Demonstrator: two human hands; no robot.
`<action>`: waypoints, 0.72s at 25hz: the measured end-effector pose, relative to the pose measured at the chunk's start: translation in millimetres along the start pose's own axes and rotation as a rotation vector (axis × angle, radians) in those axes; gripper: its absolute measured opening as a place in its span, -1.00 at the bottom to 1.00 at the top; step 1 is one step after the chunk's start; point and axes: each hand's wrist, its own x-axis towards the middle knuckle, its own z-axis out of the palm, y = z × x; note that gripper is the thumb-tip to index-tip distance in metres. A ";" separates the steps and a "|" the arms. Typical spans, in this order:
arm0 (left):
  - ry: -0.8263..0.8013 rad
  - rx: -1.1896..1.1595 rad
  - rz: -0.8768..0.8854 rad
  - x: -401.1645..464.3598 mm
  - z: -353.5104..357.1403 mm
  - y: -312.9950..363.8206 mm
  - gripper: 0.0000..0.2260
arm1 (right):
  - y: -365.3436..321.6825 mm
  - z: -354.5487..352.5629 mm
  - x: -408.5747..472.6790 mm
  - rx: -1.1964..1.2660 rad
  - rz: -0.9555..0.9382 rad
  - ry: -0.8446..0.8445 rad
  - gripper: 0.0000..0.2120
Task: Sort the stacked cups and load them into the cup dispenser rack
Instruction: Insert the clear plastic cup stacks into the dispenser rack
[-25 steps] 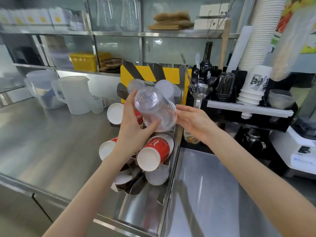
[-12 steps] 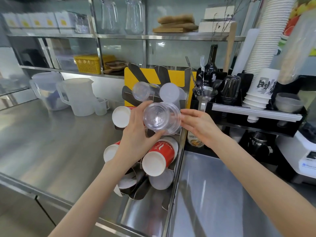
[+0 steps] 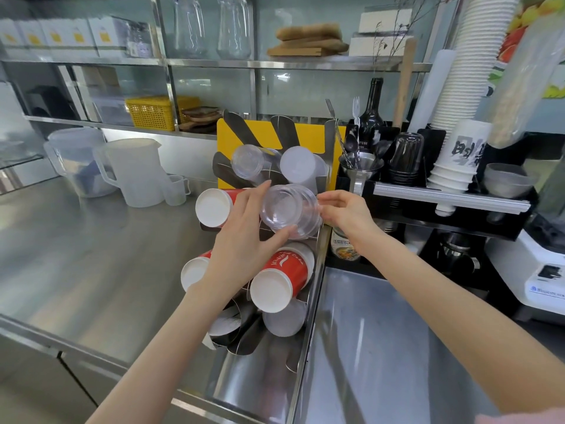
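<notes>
Clear cups (image 3: pixel 289 211), nested and lying on their side, point base-first toward the camera in the cup rack (image 3: pixel 321 270), right column, middle slot. Left hand (image 3: pixel 244 240) clasps them from the left; right hand (image 3: pixel 345 212) fingertips touch the rim. Steel bench (image 3: pixel 76 255), kitchen shelves behind.

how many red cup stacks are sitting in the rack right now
3. One red cup stack in the middle row on the left, one lower left behind the left hand, one lower right. The hands may hide others.
</notes>
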 end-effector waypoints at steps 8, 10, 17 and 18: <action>-0.088 0.120 -0.031 3.3 21.5 -10.0 -0.45 | -1.2 3.6 -23.1 -0.458 -0.247 -0.016 -0.71; -0.100 0.175 -0.032 7.6 27.2 -8.0 -0.45 | -4.0 3.5 -33.5 -0.521 -0.360 -0.053 -0.69; -0.213 0.247 -0.049 18.6 26.4 -4.2 -0.43 | -5.5 0.1 -39.1 -0.517 -0.305 -0.244 -0.57; -0.231 0.252 -0.046 20.0 24.7 -3.8 -0.43 | -6.1 -1.4 -39.0 -0.527 -0.303 -0.256 -0.57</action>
